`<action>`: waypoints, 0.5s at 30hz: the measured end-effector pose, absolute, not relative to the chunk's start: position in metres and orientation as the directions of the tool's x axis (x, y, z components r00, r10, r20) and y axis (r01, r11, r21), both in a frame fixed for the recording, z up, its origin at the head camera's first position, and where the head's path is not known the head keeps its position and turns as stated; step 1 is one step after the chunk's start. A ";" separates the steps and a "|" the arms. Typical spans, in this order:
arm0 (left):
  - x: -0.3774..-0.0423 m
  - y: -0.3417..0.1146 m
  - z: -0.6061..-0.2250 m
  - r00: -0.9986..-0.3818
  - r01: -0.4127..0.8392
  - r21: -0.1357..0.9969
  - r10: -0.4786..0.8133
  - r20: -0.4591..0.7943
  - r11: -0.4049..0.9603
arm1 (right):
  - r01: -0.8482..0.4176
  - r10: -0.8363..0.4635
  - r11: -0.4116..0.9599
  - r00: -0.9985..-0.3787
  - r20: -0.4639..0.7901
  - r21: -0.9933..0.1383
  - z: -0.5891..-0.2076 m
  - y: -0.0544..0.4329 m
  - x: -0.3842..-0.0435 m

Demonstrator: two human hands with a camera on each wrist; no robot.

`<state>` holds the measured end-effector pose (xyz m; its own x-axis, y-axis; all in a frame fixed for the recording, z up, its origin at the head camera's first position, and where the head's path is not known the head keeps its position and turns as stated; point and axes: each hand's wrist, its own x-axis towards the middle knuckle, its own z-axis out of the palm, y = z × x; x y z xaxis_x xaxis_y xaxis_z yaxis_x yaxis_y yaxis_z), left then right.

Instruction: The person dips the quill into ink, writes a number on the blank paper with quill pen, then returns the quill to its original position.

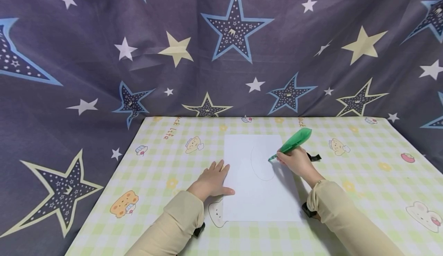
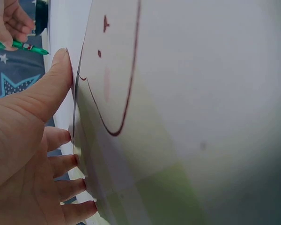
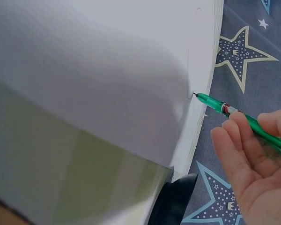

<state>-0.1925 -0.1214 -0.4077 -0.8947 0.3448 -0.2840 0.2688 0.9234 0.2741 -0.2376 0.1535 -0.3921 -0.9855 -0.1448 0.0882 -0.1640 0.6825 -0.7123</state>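
Note:
A white sheet of paper (image 1: 242,204) lies on the table, with a thin U-shaped curve (image 1: 262,178) drawn on its upper half. My right hand (image 1: 298,163) pinches a green pen (image 1: 294,141) whose wide, feather-shaped top points up and to the right. In the right wrist view the tip of the pen (image 3: 210,101) is at the end of the drawn line. Fingers spread, my left hand (image 1: 210,181) rests along the sheet's left edge, its thumb over the paper. That left hand (image 2: 33,126) holds nothing.
A checked tablecloth (image 1: 363,225) printed with cartoon bears, flowers and cupcakes covers the table. Behind it hangs a dark curtain (image 1: 221,75) with stars. Dark pieces sit at both wrists, one near the right sleeve (image 1: 308,210).

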 end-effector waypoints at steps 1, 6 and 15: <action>-0.193 -0.121 -0.408 -0.895 0.270 0.272 0.345 -0.284 0.924 | -0.162 -0.144 0.683 -0.986 0.086 -0.712 -0.392 0.153 -0.238; -0.193 -0.121 -0.409 -0.894 0.272 0.270 0.346 -0.283 0.924 | -0.160 -0.145 0.681 -0.986 0.083 -0.715 -0.393 0.150 -0.240; -0.193 -0.121 -0.408 -0.895 0.272 0.263 0.344 -0.283 0.926 | -0.171 -0.157 0.680 -0.984 0.086 -0.713 -0.393 0.145 -0.241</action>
